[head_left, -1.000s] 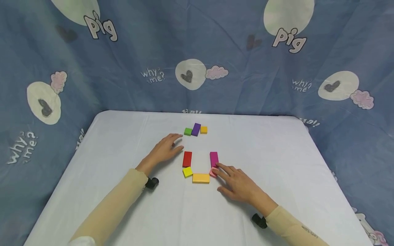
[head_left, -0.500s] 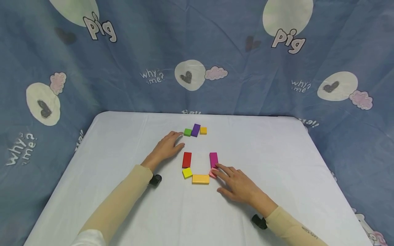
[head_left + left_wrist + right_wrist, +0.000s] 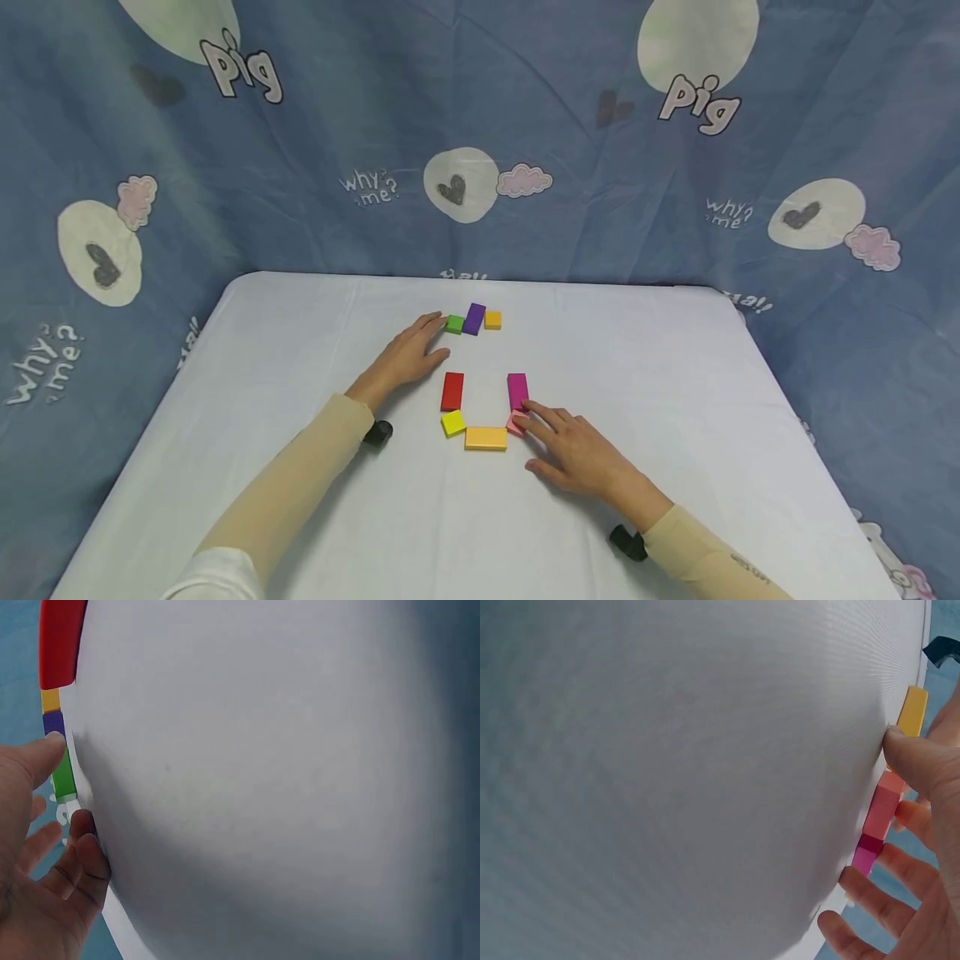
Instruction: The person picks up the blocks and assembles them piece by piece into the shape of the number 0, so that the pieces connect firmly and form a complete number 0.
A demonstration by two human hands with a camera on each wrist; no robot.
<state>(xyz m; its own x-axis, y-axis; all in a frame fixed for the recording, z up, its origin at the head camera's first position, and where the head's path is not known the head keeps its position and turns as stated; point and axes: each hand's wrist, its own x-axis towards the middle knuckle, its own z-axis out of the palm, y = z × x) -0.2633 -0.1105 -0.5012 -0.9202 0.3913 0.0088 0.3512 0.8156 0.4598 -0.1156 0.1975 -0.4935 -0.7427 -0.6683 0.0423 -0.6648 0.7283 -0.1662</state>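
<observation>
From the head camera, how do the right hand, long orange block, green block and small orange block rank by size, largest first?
1. Right hand
2. Long orange block
3. Green block and small orange block: too alike to rank

Head view looks down on the table (image 3: 637,358); wrist views skim it.

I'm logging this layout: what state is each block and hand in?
Green block: unheld, slightly askew
Purple block: unheld, slanted
Small orange block: unheld, squared up
Red block: unheld, lengthwise
Yellow block: unheld, askew
Long orange block: unheld, crosswise
Magenta block: unheld, lengthwise
Pink block: askew, partly covered
Left hand: open, beside green block, contact unclear
Right hand: open, partly covering pink block, contact unclear
</observation>
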